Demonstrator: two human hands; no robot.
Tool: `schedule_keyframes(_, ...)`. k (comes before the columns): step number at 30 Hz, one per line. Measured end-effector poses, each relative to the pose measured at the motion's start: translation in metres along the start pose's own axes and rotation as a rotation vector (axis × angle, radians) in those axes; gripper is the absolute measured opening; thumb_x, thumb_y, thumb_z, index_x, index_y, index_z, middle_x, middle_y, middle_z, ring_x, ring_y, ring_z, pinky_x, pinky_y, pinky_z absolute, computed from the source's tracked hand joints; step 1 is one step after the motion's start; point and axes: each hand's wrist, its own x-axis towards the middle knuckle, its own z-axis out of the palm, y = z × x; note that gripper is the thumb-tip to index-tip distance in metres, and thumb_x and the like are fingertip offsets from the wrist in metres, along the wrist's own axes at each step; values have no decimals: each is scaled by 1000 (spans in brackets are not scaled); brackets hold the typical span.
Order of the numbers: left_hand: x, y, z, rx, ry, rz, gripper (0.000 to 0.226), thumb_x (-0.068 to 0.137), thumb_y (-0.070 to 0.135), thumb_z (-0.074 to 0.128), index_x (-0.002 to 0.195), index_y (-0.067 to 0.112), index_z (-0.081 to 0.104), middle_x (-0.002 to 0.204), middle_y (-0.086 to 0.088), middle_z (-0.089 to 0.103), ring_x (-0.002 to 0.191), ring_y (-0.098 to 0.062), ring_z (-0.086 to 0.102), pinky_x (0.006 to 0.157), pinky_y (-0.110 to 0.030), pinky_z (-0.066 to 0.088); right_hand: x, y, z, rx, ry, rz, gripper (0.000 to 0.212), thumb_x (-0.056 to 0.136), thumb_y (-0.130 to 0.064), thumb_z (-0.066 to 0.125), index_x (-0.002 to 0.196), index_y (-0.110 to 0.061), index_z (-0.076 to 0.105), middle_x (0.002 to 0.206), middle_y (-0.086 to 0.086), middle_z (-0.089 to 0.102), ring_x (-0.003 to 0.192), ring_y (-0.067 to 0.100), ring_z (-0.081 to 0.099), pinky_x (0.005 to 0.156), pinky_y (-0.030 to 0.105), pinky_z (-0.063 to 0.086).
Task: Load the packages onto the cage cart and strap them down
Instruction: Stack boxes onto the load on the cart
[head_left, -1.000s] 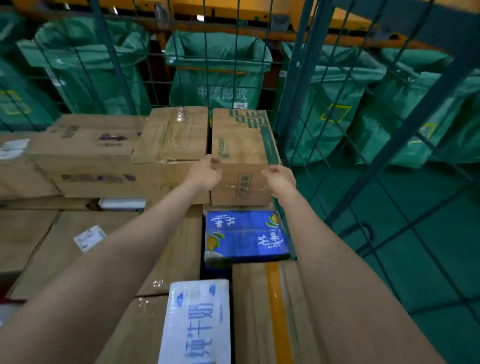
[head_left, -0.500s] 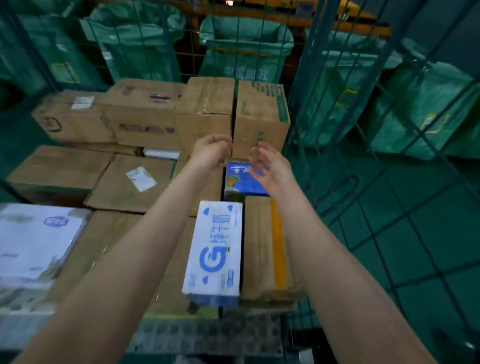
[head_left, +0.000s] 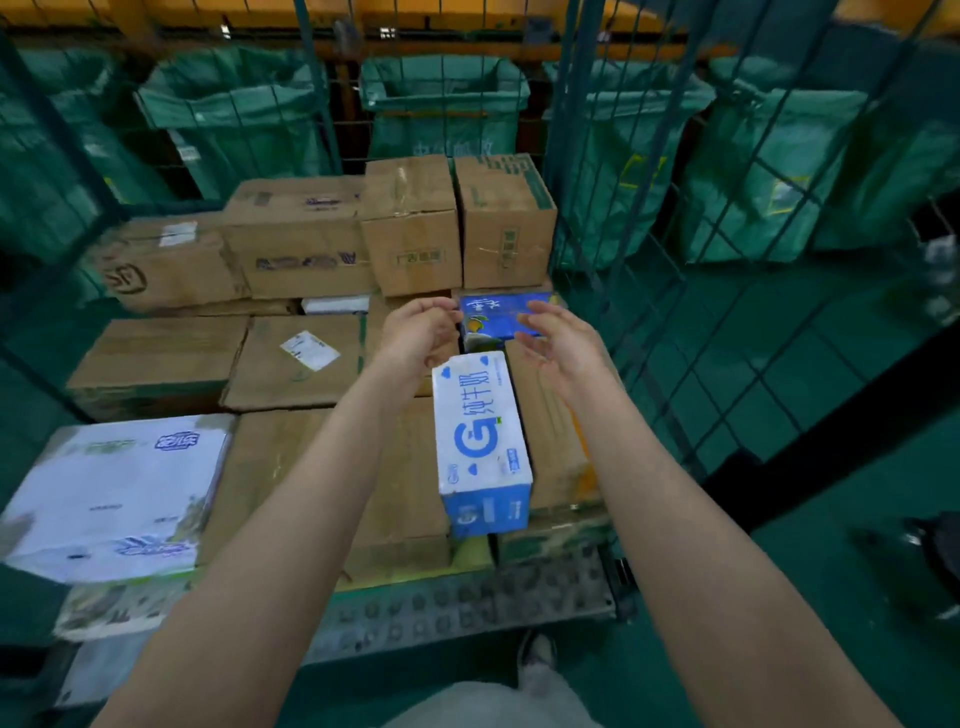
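Packages are stacked in layers across the cage cart, and both bare arms are stretched out over the load.

The left hand is held above the boxes, its fingers loosely curled, and nothing is gripped. The right hand is held just beside it, palm turned inward. Its fingers are relaxed and spread, and nothing is held there either.

Between the two sets of fingertips, a blue carton is seen lying flat, just in front of the rear right brown box. Whether it is touched cannot be told.

Nearer the camera, a white-and-blue carton is laid lengthwise between the forearms, apart from both hands, with its near end at the front edge of the load. A brown box with orange tape is set against its right side, under the right forearm.

Along the back, a row of taller brown boxes is lined up against the mesh. On the near left, a large white package is seen at the front corner. The cart's studded metal deck is exposed below the front of the stack.

Beyond the cage, green mail bags are hung open in a row. A shoe is planted on the green floor at the cart's front edge.
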Motion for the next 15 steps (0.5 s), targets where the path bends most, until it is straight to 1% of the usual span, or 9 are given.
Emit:
schedule_keyframes(3,-23,-11,-17,89,-53,0,25,92,3,45,80,21,58,83,5,62,75,-10,55,58,-21,38,-37,20,1,57,60,12,16,95,-2,49,102,-14,56,81,0,60,66,13,55,60,23,45)
schedule_keyframes(6,-42,-31,-23,227,-70,63,28,92,4,44,76,22,57,83,5,61,73,-9,56,63,-21,41,-72,34,-7,111,125,-22,19,94,-1,49,88,-17,57,79,0,60,65,13,55,58,22,43)
schedule_keyframes(8,-52,-46,-23,303,-94,129,31,93,2,43,72,21,57,81,6,60,74,-11,54,66,-22,42,-91,42,-17,112,177,-30,22,95,-1,48,85,-19,57,80,-1,60,68,13,55,62,23,44)
schedule_keyframes(10,-64,-58,-22,373,-133,145,32,94,3,43,71,21,57,81,8,59,74,-9,54,65,-20,43,-107,51,-28,94,227,-7,22,95,-2,49,85,-19,58,81,-1,61,71,14,56,67,26,45)
schedule_keyframes(12,-75,-70,-22,391,-178,103,30,94,3,43,73,20,57,83,7,60,74,-7,54,62,-19,42,-124,59,-40,75,270,12,21,94,-2,51,85,-19,59,81,-1,62,72,14,57,68,27,46)
schedule_keyframes(15,-91,-89,-20,351,-226,-29,27,94,5,43,77,18,58,85,4,61,73,-8,55,63,-22,43,-149,69,-59,69,312,27,23,95,-1,49,84,-18,60,82,0,61,68,13,57,66,25,46)
